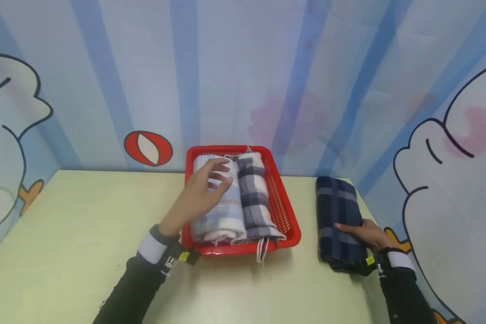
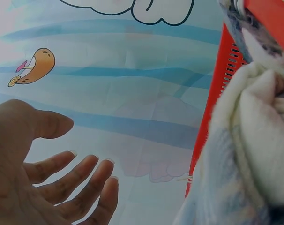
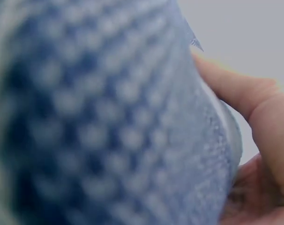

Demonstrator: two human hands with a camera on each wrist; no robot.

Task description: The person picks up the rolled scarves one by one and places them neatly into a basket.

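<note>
A rolled navy plaid scarf [image 1: 335,204] is at the right of the table, and my right hand [image 1: 368,234] grips its right side with the thumb across the top. In the right wrist view the blue woven cloth [image 3: 123,117] fills most of the picture, blurred, beside the thumb; the other fingers are mostly hidden. My left hand [image 1: 200,191] is over the left part of a red basket [image 1: 278,198], fingers spread and loosely bent, holding nothing. Inside the basket lie a pale blue and white rolled scarf [image 1: 224,220] and a grey and white checked one [image 1: 254,193], side by side.
The pale yellow table [image 1: 105,225] carries the basket near its back edge. Behind and at the sides hangs a blue striped cartoon curtain [image 1: 235,67]. White fringe [image 1: 261,249] from the checked scarf hangs over the basket's front rim.
</note>
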